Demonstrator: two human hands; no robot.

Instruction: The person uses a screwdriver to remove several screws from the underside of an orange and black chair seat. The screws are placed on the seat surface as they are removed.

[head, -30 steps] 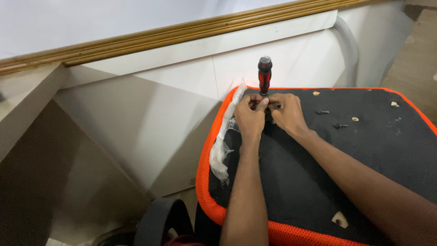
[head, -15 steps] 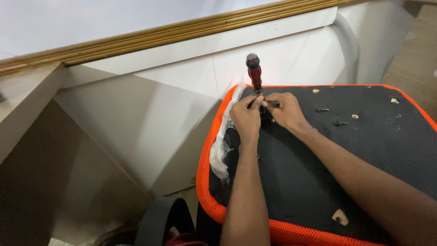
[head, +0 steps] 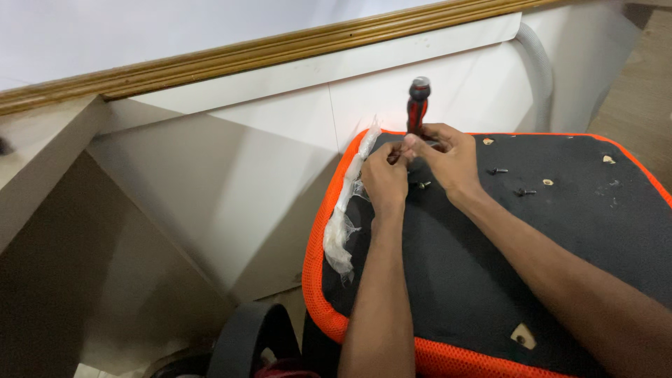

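From my remote seat I read the scene from the left: a crumpled strip of clear plastic wrap hung along the orange mesh edge of the upturned seat cushion, whose black underside faced up. My left hand came next, forearm running straight up from the bottom of the view, wrist level, its fingers curled and pinched together near the base of the tool; what they pinched was too small for me to tell. Just right of it stood the red and black screwdriver, upright on the cushion's far edge with a slight lean. My right hand reached in diagonally from the lower right, its fingers closed around the screwdriver's lower shaft and touching the left hand's fingertips. One loose screw lay between the hands, and two more screws lay further right, well apart from them. Compared with half a second earlier, the screwdriver had shifted right and its handle no longer tipped left, and the right hand had risen towards the far edge.
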